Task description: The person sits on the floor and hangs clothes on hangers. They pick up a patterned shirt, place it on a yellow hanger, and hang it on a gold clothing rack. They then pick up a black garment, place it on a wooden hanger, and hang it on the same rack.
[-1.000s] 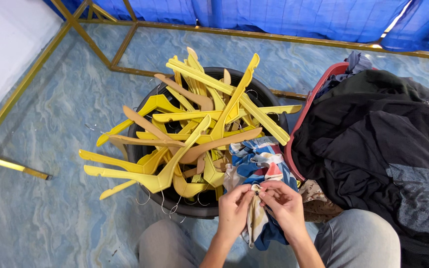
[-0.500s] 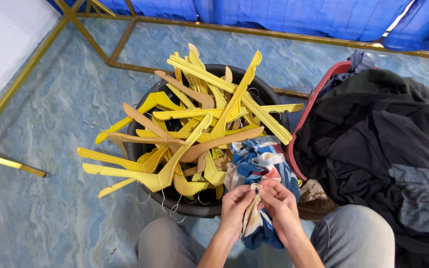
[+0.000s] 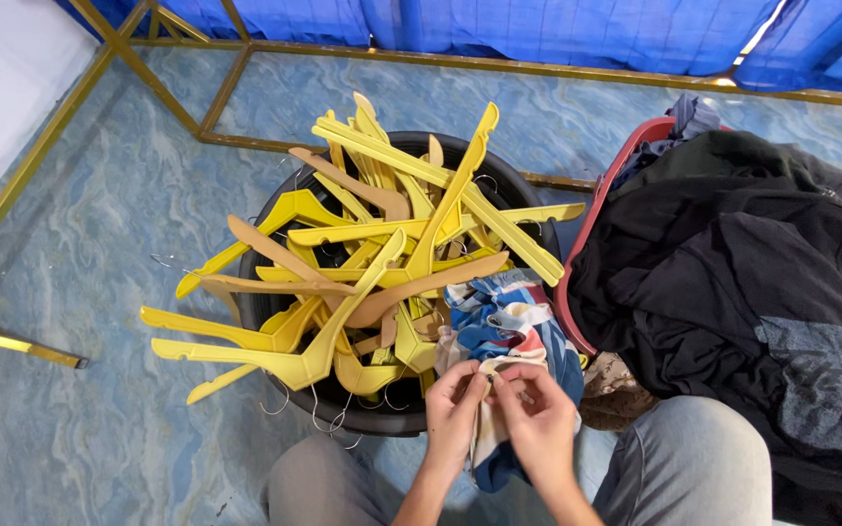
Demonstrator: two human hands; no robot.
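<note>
Blue marbled floor (image 3: 80,244) spread out under everything, with thin gold metal bars (image 3: 31,166) running across it and blue cloth walls (image 3: 538,29) at the far side. On the floor stood a round black plastic tub (image 3: 275,302), piled so high with yellow plastic clothes hangers (image 3: 411,253) that many stuck out over its rim. A few tan wooden hangers (image 3: 275,258) lay mixed in with them. Some wire hooks hung down over the near edge of the tub.

Just to the right of the tub sat a red plastic basket (image 3: 596,214), stuffed with a big heap of black and dark grey clothes (image 3: 752,282) that spilled over the top.

The person sat close to the tub, with knees in grey trousers (image 3: 694,458) on either side. A blue, red and white patterned cloth (image 3: 509,321) lay over the near rim of the tub and hung down between the knees. The left hand (image 3: 455,409) and the right hand (image 3: 538,414) met at its top edge, touching each other. Both were closed in a small pinch on the cloth, thumbs and fingertips pressed on the same little spot. It looked as if they held it tight and near so the fingers could work on something tiny there; what that was could not be seen
</note>
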